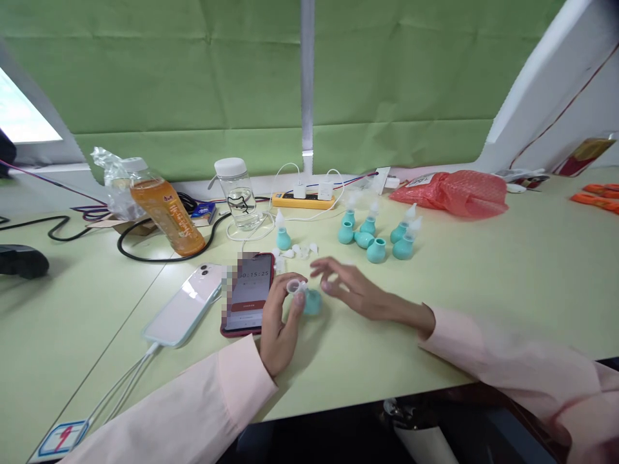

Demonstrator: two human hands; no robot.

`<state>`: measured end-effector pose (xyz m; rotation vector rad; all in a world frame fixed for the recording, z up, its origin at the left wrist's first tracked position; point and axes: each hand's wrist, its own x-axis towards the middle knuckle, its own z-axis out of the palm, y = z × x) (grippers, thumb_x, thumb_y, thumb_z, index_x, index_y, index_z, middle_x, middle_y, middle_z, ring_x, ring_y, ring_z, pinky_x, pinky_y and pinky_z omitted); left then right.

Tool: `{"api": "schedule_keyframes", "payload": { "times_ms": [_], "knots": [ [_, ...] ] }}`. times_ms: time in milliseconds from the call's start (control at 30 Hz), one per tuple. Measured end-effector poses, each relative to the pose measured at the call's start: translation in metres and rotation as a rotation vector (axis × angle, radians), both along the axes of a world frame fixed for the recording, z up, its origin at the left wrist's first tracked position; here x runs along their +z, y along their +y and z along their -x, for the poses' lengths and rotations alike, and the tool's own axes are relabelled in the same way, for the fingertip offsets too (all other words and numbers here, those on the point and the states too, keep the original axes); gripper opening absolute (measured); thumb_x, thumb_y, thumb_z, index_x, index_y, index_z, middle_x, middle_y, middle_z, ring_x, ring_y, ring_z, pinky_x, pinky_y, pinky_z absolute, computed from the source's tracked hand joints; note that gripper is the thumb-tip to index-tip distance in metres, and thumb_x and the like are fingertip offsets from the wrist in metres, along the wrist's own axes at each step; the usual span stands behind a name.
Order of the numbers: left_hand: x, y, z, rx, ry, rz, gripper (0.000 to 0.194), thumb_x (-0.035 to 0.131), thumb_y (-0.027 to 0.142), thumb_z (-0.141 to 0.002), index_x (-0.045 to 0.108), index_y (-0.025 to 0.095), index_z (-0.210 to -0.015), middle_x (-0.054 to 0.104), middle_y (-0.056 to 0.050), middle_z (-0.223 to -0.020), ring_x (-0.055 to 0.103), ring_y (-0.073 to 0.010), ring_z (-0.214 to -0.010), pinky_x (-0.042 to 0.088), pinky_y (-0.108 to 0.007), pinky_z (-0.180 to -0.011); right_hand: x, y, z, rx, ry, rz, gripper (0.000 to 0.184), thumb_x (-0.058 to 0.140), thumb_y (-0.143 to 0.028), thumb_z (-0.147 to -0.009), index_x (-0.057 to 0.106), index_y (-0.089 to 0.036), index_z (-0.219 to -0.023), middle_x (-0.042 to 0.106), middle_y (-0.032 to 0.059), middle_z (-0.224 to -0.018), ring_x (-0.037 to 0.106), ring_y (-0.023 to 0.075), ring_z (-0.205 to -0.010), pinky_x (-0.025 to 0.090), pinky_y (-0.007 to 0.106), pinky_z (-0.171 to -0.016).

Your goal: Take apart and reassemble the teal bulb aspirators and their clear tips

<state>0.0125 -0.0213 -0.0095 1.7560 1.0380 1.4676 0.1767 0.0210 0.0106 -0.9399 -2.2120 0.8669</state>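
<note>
Grips a clear ring-ended piece [293, 286] with left hand [280, 328], thumb and fingers bent in close around it. Has a teal bulb [313, 303] right beside left thumb, motion-blurred; seems caught in the same grip, cannot tell if joined to the clear piece. Holds right hand [358, 293] just right of that bulb, fingers loosely curved and spread, with a gap between thumb and forefinger. Grips nothing visible there; cannot tell if touching the bulb.

Has small clear pieces [289, 254] scattered just beyond left hand, near the top of a red-cased phone [249, 290] running a timer. Behind those pieces, has a nozzle-topped bulb [283, 240] standing upright. Beyond right hand, includes a cluster of teal bulbs [376, 251]: some tipped with clear nozzles, some bare-mouthed, one tilted over.

Further left on table [507, 283], has a white phone [181, 309] lying face down, cables plugged in; behind it, a leaning orange drink bottle [167, 216] and an upright clear bottle [242, 203] with white lid. At back, includes a yellow power strip [302, 202] with white plugs, plus a red bubble-wrap package [476, 193] to the right. Ends in a green covering [401, 77] behind everything.
</note>
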Motion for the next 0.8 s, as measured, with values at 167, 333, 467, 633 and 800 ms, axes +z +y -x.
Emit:
{"api": "schedule_keyframes", "payload": {
  "times_ms": [167,333,467,633,800],
  "knots": [
    [-0.005,-0.006,0.001,-0.086,0.116,0.076,0.018,0.031,0.030,-0.087,0.043,0.018,-0.091,0.049,-0.001,-0.072,0.046,-0.0122,-0.068,0.035,-0.025,-0.066,-0.005,0.066,-0.002,-0.196,-0.554,-0.522,0.037,0.041,-0.014,-0.079,0.041,-0.018,-0.116,0.047,0.0123,-0.109,0.043,0.0245,-0.097,0.039,0.036,-0.076],
    [-0.005,-0.005,0.001,-0.128,0.275,0.167,0.022,0.035,0.033,-0.084,0.048,0.016,-0.092,0.044,0.003,-0.060,0.042,-0.0102,-0.056,0.032,-0.023,-0.056,-0.017,0.096,0.006,-0.115,-0.845,-0.554,0.031,0.035,-0.008,-0.078,0.049,-0.016,-0.105,0.052,0.0107,-0.094,0.049,0.0208,-0.086,0.037,0.027,-0.063],
    [-0.002,-0.004,0.002,-0.132,0.290,0.185,0.025,0.036,0.033,-0.084,0.050,0.015,-0.095,0.046,0.003,-0.060,0.043,-0.0106,-0.057,0.033,-0.022,-0.058,-0.014,0.095,0.003,-0.113,-0.879,-0.555,0.022,0.035,-0.011,-0.079,0.054,-0.014,-0.091,0.052,0.0106,-0.088,0.052,0.0185,-0.077,0.033,0.026,-0.058],
    [-0.002,-0.003,0.001,-0.130,0.317,0.212,0.026,0.040,0.035,-0.081,0.053,0.014,-0.091,0.049,0.002,-0.061,0.044,-0.0112,-0.057,0.035,-0.022,-0.057,-0.011,0.094,-0.002,-0.138,-0.897,-0.556,0.026,0.038,-0.013,-0.079,0.051,-0.017,-0.101,0.053,0.0097,-0.088,0.050,0.0213,-0.082,0.033,0.026,-0.056],
    [-0.003,-0.002,-0.001,-0.127,0.331,0.213,0.025,0.044,0.035,-0.079,0.056,0.014,-0.085,0.054,0.000,-0.066,0.046,-0.0112,-0.059,0.037,-0.021,-0.058,-0.013,0.097,0.005,-0.176,-0.867,-0.548,0.022,0.037,-0.015,-0.081,0.052,-0.015,-0.097,0.053,0.0121,-0.092,0.050,0.0219,-0.083,0.036,0.027,-0.058]
  ]
}}
